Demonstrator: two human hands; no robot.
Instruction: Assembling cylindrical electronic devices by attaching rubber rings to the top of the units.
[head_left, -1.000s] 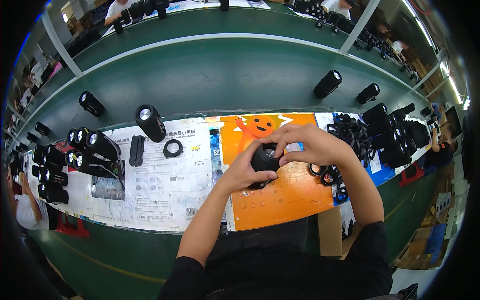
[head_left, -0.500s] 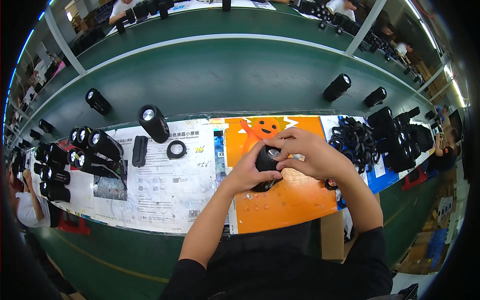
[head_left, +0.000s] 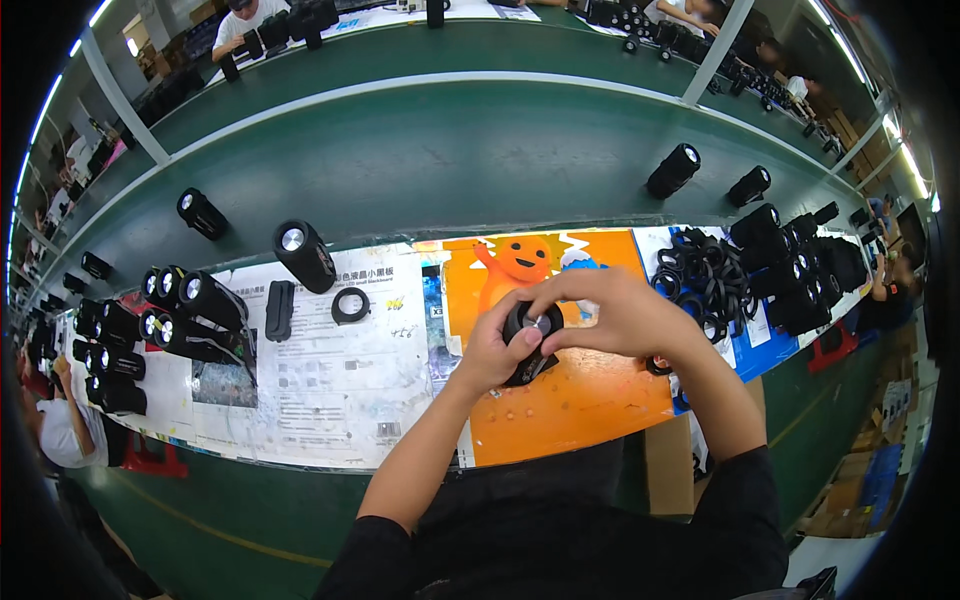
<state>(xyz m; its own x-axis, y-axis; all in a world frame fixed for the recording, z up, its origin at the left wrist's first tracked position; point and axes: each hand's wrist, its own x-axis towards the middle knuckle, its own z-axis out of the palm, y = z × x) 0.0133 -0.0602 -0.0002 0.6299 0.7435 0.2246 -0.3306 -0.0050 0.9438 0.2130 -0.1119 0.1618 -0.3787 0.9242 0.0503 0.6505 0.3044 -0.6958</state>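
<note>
A black cylindrical speaker (head_left: pixel 518 319) with a silver-centred round end stands over the orange part of the worktop, its end turned up toward me. My left hand (head_left: pixel 488 350) is wrapped round its left side, thumb laid on the top near the silver centre. My right hand (head_left: pixel 605 312) arches over from the right, fingertips and thumb closed on the rim of the same end. Whether a loose ring sits under those fingers I cannot tell. To the left lie a black ring (head_left: pixel 351 306) and a black oblong part (head_left: pixel 280 310), near another upright speaker (head_left: pixel 304 256).
A tangled heap of black rings (head_left: pixel 705 275) lies to the right, beside a cluster of black speakers (head_left: pixel 795 270). More speakers (head_left: pixel 205 305) are grouped at the left. Several stand on the green surface (head_left: pixel 450 150) beyond the worktop. Other people work farther off.
My left thumb has moved up onto the speaker's end. The right hand's fingers have spread from a pinch on top to a grip at the rim, and the end tilts more toward me.
</note>
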